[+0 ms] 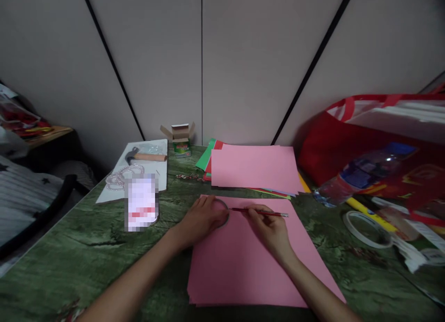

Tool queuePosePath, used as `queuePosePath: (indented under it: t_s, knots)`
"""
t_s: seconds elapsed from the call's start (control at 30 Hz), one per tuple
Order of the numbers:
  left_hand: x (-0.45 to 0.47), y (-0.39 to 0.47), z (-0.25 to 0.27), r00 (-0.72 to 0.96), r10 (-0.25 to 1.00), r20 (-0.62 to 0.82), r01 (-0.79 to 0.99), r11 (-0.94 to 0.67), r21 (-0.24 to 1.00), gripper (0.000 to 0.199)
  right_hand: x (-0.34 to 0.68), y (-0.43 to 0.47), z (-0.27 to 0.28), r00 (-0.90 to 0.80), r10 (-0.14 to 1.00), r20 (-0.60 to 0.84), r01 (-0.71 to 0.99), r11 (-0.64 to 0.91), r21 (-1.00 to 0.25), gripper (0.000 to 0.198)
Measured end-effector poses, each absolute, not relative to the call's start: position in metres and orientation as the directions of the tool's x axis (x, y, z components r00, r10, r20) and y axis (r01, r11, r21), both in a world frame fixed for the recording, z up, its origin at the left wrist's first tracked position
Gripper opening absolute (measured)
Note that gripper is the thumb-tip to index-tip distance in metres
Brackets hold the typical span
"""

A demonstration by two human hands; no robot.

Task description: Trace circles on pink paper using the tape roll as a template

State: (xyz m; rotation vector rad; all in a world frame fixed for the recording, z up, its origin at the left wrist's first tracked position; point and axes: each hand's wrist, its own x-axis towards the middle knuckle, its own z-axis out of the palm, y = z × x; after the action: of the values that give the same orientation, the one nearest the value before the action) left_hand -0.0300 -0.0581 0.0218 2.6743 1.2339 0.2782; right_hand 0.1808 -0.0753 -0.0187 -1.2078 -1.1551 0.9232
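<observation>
A stack of pink paper sheets [257, 266] lies on the table in front of me. My left hand [203, 220] rests at its upper left, pressing a thin-rimmed round ring [226, 210] against the top sheet. The fingers cover the ring's left part, so I cannot tell exactly what it is. Pinched in my right hand [269, 227] is a dark red pencil [278, 214], held almost level with its eraser end to the right. Its tip points left and meets the ring's right edge, or comes very close to it.
Behind lie more coloured sheets [253, 166]. To the left are a phone [142, 203], beads [121, 177], a hammer [149, 157] and a small open box [181, 143]. At right are a bottle [358, 176], a tape roll [366, 230] and a red bag [320, 136].
</observation>
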Motion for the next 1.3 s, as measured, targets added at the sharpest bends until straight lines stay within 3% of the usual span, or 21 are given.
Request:
queuePosePath:
  t_s: [0.17,0.3,0.57,0.83,1.13,1.3]
  knots:
    - [-0.030,-0.057,0.021,0.635,0.767,0.090,0.730,-0.634,0.256,0.025,0.184,-0.094,-0.014,0.109,0.965,0.238,0.252,0.205,-0.946,0.021]
    - [-0.029,-0.057,0.022,0.638,0.765,0.089,0.730,-0.638,0.244,0.025,0.184,-0.111,-0.010,0.040,0.958,0.285,0.314,0.259,-0.914,0.016]
    - [-0.029,-0.057,0.024,0.652,0.755,0.069,0.735,-0.651,0.190,0.027,0.173,-0.136,-0.005,-0.039,0.931,0.364,0.314,0.357,-0.880,0.011]
    - [-0.033,-0.053,0.019,0.654,0.755,0.048,0.727,-0.646,0.233,0.031,0.165,-0.142,0.003,-0.143,0.857,0.495,0.291,0.514,-0.807,0.017]
    - [-0.035,-0.049,0.020,0.669,0.743,0.028,0.722,-0.658,0.216,0.035,0.162,-0.148,-0.003,-0.406,0.796,0.449,0.277,0.576,-0.769,0.030]
    - [-0.035,-0.049,0.018,0.677,0.735,0.039,0.718,-0.671,0.183,0.038,0.154,-0.146,0.005,-0.423,0.764,0.487,0.278,0.621,-0.733,0.034]
